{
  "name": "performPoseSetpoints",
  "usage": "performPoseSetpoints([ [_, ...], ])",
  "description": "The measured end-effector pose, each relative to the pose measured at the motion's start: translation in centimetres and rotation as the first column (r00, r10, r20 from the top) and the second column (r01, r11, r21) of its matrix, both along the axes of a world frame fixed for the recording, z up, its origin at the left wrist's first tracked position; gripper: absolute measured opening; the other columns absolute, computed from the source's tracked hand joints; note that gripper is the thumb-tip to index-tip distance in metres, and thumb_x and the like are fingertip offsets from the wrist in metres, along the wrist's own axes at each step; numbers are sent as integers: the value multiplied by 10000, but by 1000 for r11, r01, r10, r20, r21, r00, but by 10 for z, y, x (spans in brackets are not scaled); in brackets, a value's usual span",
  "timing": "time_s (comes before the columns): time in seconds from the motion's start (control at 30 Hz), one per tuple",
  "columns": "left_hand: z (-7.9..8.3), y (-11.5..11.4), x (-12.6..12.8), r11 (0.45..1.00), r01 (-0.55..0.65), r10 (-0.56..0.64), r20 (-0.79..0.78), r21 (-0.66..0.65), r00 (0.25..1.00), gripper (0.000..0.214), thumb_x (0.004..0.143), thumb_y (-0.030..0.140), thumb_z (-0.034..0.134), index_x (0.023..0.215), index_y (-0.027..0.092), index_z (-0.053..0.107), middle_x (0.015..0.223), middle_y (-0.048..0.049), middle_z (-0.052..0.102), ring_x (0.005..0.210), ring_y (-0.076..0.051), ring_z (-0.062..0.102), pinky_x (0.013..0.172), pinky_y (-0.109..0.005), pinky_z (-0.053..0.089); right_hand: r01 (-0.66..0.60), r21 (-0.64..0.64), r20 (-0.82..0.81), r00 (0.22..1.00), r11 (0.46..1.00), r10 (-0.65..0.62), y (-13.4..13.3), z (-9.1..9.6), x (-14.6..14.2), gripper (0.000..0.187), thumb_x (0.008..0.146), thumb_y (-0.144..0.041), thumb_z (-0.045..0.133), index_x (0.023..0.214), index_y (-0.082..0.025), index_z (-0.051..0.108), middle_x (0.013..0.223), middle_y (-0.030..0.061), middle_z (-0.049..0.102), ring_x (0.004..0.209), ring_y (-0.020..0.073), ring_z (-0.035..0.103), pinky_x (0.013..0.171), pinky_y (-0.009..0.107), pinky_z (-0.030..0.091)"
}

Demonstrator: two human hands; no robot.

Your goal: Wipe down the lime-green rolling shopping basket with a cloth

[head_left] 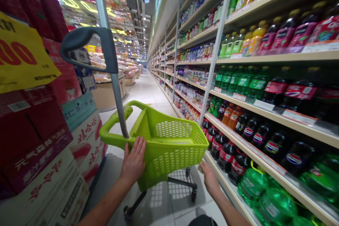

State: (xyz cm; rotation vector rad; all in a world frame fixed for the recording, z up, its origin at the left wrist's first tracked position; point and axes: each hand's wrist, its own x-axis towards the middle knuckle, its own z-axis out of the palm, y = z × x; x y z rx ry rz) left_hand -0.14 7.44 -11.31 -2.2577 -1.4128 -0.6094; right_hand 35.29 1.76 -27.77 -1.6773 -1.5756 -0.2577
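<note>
A lime-green plastic shopping basket cart [169, 148] on wheels stands in the aisle in front of me. My left hand [134, 160] rests flat on its near rim, fingers stretched out. My right hand [208, 176] touches the basket's right near corner; its fingers are mostly hidden behind the basket. A grey pull handle [87, 47] on a metal pole [116, 88] rises from the cart's left side. The basket looks empty inside.
Shelves [265, 107] of soft drink bottles line the right side, with dark cola bottles [238, 155] low down beside the cart. Stacked red and white cartons [45, 148] with a yellow price sign [22, 56] stand on the left. The tiled aisle [145, 91] runs ahead.
</note>
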Motion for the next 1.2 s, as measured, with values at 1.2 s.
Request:
performPoseSetpoints([
  [1.2, -9, -6, -9, 992, 85, -78, -77, 89, 994, 603, 690, 168, 391, 1292, 143, 369, 1389, -62, 330, 1311, -214, 216, 1077, -478, 57, -420, 183, 342, 875, 889, 343, 41, 39, -170, 526, 753, 44, 345, 1176, -218, 517, 1162, 67, 582, 1199, 161, 418, 907, 330, 442],
])
